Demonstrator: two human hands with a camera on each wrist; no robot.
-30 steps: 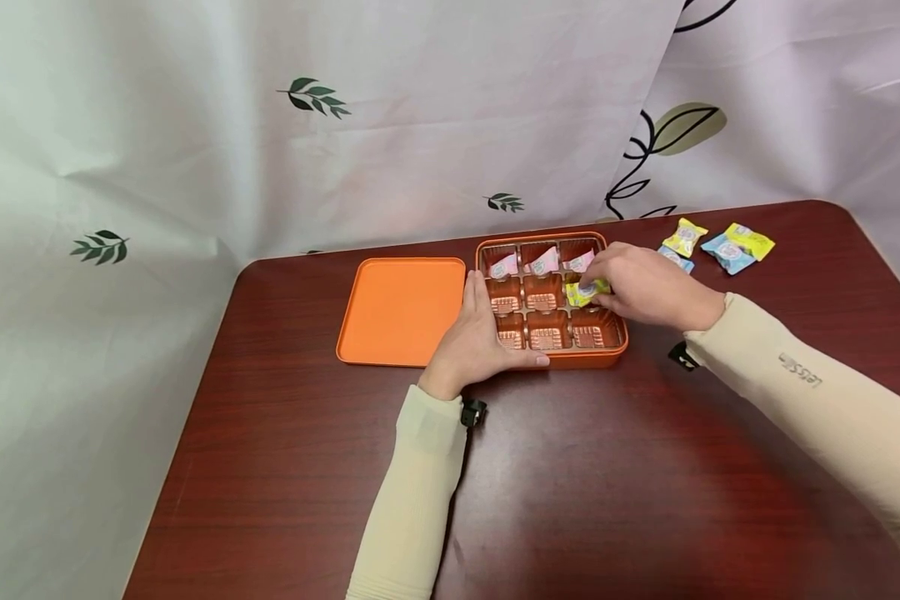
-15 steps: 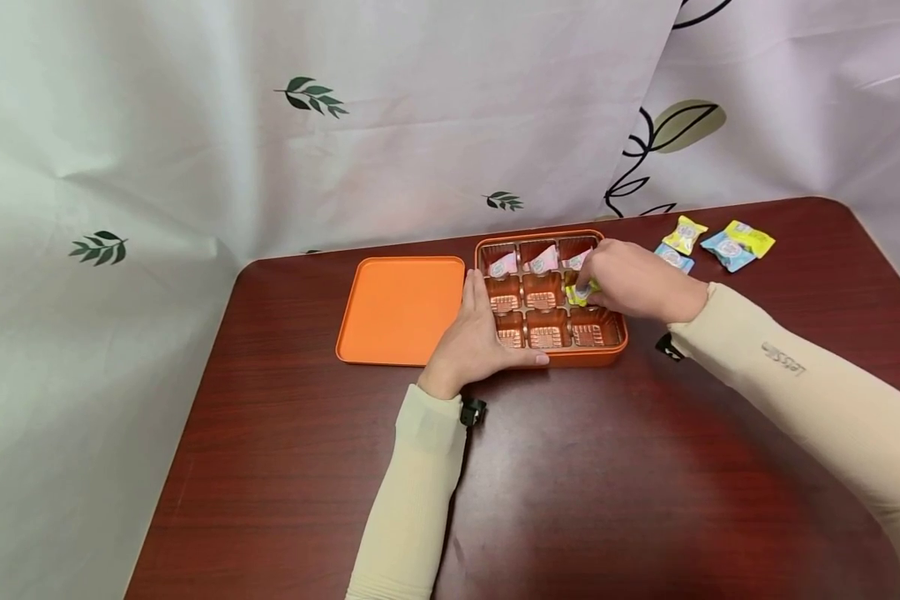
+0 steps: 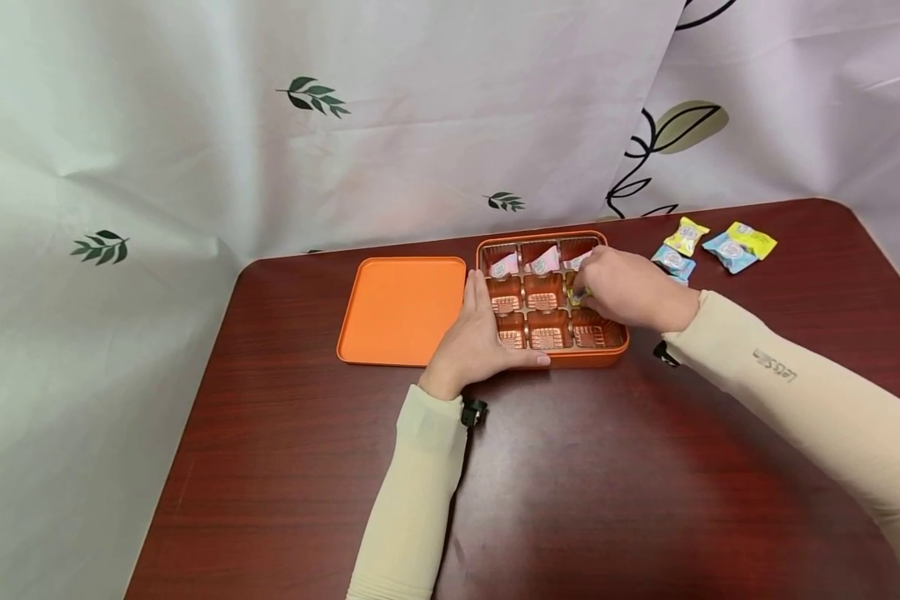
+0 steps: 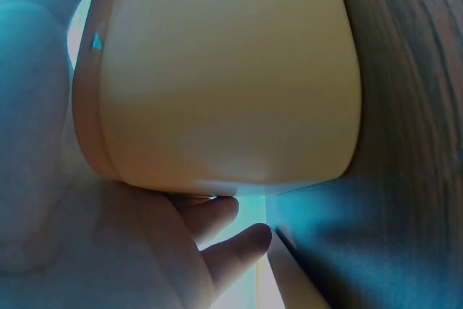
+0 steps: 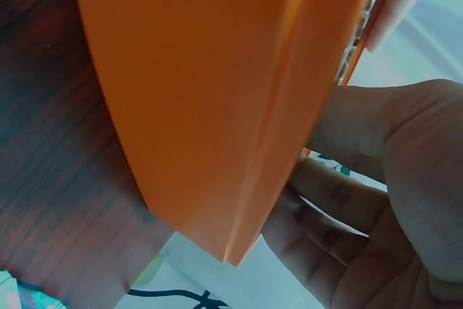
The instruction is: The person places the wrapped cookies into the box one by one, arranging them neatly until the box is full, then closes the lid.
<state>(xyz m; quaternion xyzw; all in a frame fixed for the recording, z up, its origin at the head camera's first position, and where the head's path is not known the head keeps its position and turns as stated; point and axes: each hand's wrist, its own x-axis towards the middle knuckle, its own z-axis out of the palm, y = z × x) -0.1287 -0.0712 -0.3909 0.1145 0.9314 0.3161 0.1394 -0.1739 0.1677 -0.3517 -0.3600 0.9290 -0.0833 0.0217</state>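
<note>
An orange box [image 3: 585, 358] with a compartmented copper-coloured insert stands near the back of the table. Three pink-wrapped candies, one of them [image 3: 543, 261], lie in its back row. My left hand [image 3: 476, 342] rests against the near left corner, fingers straight along the left side and thumb along the front. My right hand [image 3: 626, 287] reaches over the right rim and pinches a yellow-wrapped candy [image 3: 579, 297] down in the middle row's right compartment; the fingers hide most of it. In the right wrist view the box wall [image 5: 188, 92] hides the fingertips.
An orange lid [image 3: 401, 308] lies flat just left of the box. Right of the box lie several more wrapped candies: a yellow one [image 3: 686, 236], a blue one [image 3: 675, 262], and a blue one [image 3: 729, 252] against another yellow one [image 3: 753, 239]. A patterned curtain [image 3: 420, 125] hangs behind the table.
My right hand has moved slightly left and lower into the compartment, and less of the yellow-wrapped candy shows. The left hand and box have stayed put.
</note>
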